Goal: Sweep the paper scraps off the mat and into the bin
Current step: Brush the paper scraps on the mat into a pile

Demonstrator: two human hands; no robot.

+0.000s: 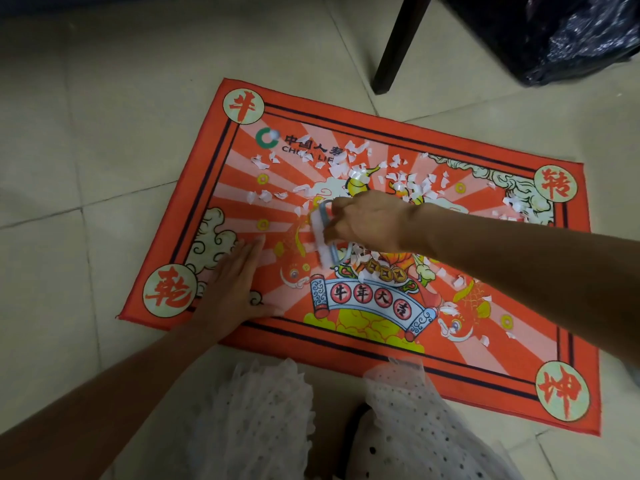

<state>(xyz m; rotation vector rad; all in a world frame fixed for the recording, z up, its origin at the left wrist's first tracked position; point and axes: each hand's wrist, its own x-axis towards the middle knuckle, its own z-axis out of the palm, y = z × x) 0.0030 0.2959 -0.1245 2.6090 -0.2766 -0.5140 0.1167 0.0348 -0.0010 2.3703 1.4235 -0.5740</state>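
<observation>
Fingers of the right hand (367,220) grip what looks like a small white-bristled brush (320,237), mid-sweep; the left hand (235,289) lies flat with fingers spread, pinning the red printed mat (519,375). Next: push the torn white paper scraps (398,174) toward the black-bagged bin (571,36).

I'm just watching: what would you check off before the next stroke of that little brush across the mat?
1. Brush held: ok, the right hand is closed on its handle.
2. Mat pinned down: ok, the left hand lies flat near its left edge.
3. Bristles on the mat: cannot tell, the brush is blurred.
4. Scraps gathered: not ok, paper scraps are scattered over the middle and right side.
5. Bin ready: cannot tell, only a black bag shows at the top right, off the mat.
</observation>
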